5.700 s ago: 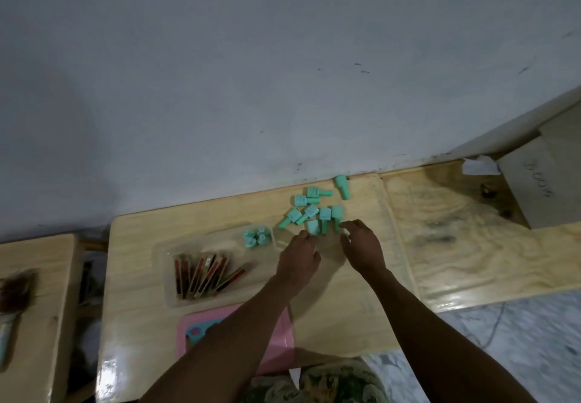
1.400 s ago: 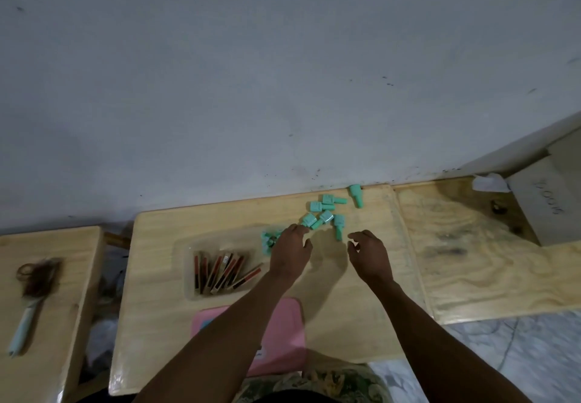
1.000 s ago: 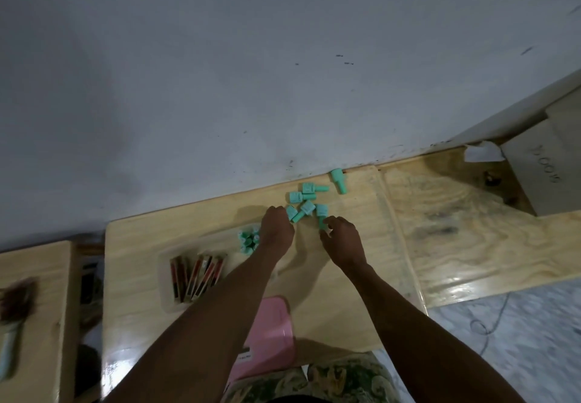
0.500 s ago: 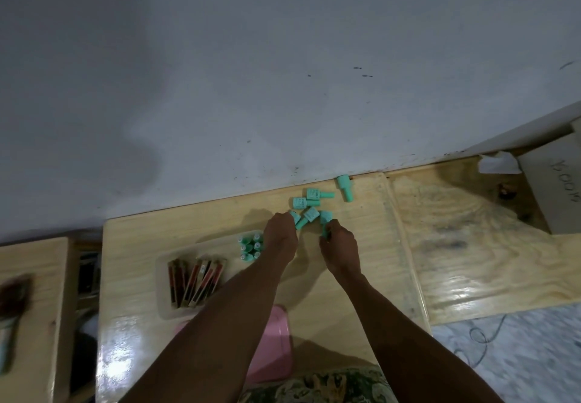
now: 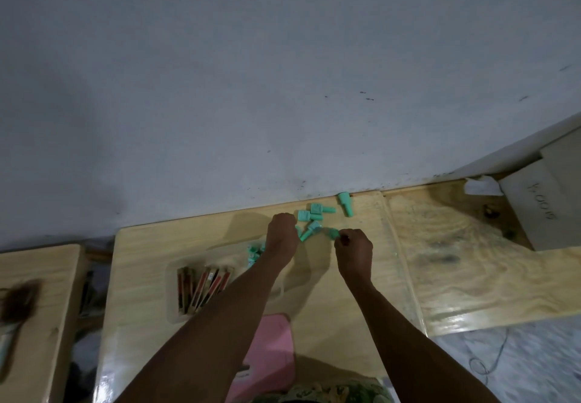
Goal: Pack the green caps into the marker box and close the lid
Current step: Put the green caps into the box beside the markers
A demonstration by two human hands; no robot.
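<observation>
Nearest to the person, a flat pink rectangular piece (image 5: 270, 349) lies on the pale wooden surface (image 5: 141, 283), partly under the left forearm; I cannot tell whether it belongs to the box. Just beyond it sits the clear plastic marker box (image 5: 173, 308), open, with red and dark marker pens (image 5: 201, 289) lying in its left part. This leaves the right end free, and a small cluster of packed green caps (image 5: 254, 253) is already there. The left hand (image 5: 281, 236) is over this right end, between the box and the loose pile, with its fingers curled downward. The fingertips are hidden, so I cannot tell if it holds something. The right hand (image 5: 353, 253) is near it, and its fingers (image 5: 342, 239) pinch a single green cap (image 5: 331, 233) at the near edge of the pile. I think both hands work from this side because the way to the box is short. Farther away, the loose green plastic caps (image 5: 314, 217) lie on their sides close together, and the farthest cap (image 5: 345, 204) lies apart, almost at the grey wall (image 5: 283, 88). Several caps are not yet packed, so the lid must wait.
</observation>
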